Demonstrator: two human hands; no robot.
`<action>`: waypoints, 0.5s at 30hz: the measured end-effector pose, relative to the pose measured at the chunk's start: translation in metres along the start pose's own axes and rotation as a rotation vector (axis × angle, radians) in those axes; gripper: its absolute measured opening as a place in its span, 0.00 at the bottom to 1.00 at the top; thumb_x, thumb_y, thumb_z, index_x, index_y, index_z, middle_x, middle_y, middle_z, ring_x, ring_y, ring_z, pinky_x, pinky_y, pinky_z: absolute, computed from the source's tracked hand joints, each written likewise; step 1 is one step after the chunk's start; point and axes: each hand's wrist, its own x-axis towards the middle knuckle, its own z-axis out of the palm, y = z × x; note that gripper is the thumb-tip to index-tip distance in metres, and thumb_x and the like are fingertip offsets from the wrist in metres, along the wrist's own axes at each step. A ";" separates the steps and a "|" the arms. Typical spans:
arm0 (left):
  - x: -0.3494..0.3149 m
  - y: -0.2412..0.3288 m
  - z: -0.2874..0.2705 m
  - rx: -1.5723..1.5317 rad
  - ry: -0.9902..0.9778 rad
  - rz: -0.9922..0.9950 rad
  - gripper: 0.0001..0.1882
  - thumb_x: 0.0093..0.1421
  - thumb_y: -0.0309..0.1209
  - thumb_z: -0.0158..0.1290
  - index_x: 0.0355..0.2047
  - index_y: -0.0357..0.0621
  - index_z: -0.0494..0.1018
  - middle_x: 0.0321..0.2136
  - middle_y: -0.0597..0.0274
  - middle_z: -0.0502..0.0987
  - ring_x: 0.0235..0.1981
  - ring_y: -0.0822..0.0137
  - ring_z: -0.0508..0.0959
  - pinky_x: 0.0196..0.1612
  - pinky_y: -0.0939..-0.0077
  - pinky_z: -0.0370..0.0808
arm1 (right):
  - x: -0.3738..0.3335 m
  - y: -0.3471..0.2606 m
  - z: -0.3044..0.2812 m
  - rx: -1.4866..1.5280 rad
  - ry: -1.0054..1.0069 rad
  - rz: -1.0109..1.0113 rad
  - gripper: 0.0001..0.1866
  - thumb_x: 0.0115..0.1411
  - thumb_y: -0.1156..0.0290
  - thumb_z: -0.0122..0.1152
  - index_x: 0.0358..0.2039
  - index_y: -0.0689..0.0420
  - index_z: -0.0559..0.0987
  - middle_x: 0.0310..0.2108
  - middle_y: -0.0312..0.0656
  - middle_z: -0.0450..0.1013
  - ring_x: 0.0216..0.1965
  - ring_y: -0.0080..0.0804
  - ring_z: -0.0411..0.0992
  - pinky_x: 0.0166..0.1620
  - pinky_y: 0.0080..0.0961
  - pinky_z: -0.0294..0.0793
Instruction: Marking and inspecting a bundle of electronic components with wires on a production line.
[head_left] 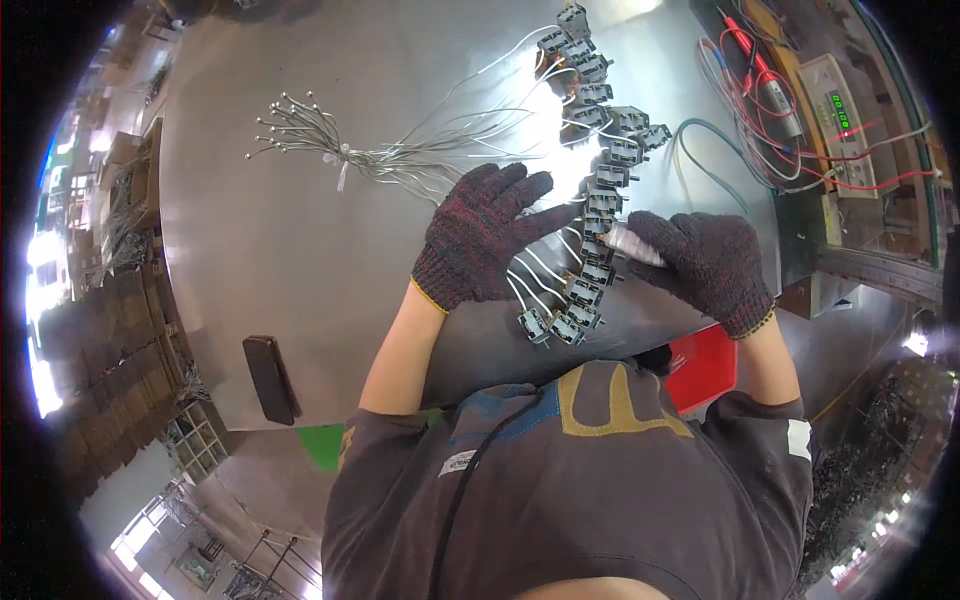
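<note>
A curved row of small electric motors [604, 202] with short shafts runs down the metal table, white leads coming off their left side. Those leads join a bundle of thin cables [375, 158], tied together, with small round tips at the far left end. My left hand [485, 232], in a dark knitted glove, lies across the leads with its fingers spread, thumb reaching to the row. On the row's right side is my gloved right hand [700, 258], its fingers bunched by a motor. A whitish wrap or piece [635, 244] shows at its thumb side; whatever its fingertips pinch is hidden.
A meter with a green display [840, 115] stands at the far right, with red and grey leads and a red probe [745, 45] beside it. A dark phone-like case [270, 380] lies near the table's left front edge. Below the table is a red bin [703, 368].
</note>
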 end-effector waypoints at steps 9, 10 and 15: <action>0.000 -0.003 0.002 0.044 0.062 0.049 0.43 0.45 0.65 0.68 0.63 0.69 0.80 0.63 0.53 0.78 0.63 0.44 0.76 0.68 0.43 0.70 | 0.000 0.001 0.006 -0.175 0.028 -0.080 0.21 0.58 0.48 0.75 0.50 0.37 0.84 0.20 0.33 0.72 0.23 0.32 0.77 0.26 0.36 0.72; 0.000 -0.002 0.002 0.035 0.060 0.044 0.43 0.45 0.65 0.68 0.63 0.69 0.80 0.63 0.53 0.78 0.64 0.44 0.76 0.68 0.43 0.70 | 0.000 0.000 0.006 -0.215 0.012 -0.082 0.21 0.58 0.48 0.75 0.50 0.37 0.84 0.20 0.32 0.72 0.23 0.32 0.77 0.26 0.36 0.72; 0.000 0.001 0.003 0.032 0.082 0.018 0.44 0.45 0.65 0.67 0.63 0.70 0.80 0.63 0.54 0.77 0.64 0.46 0.76 0.69 0.43 0.70 | -0.010 -0.005 0.002 0.057 0.029 0.052 0.23 0.61 0.45 0.72 0.53 0.40 0.83 0.24 0.36 0.79 0.24 0.36 0.81 0.27 0.38 0.76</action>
